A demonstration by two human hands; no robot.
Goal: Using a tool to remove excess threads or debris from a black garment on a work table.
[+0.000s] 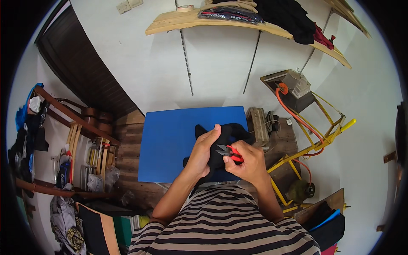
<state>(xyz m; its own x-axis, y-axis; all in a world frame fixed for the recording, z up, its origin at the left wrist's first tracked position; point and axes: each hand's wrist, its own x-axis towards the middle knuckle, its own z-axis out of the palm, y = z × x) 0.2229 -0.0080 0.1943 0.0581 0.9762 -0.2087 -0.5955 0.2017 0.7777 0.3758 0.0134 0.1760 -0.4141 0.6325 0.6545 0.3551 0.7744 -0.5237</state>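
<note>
My left hand [203, 152] is closed on a bunched black cloth [234, 131], its thumb pointing away from me on top. The cloth hangs over the near right part of the blue tabletop [163, 144]. In my right hand [250, 162] are red-handled thread snips [236, 155], gripped between thumb and fingers. Their grey pointed blades stand apart and point left, over the cloth and close to my left hand. Whether the blades touch the cloth, I cannot tell. My left fingers are mostly hidden behind the hand and the fabric.
Beside the table's right edge stands a wooden crate [258, 127]. A yellow metal frame [312, 148] with an orange hose [301, 120] and a gas cylinder [301, 191] is farther right. Folded clothes lie on the wall shelf [182, 20]. A cluttered rack [76, 114] stands left.
</note>
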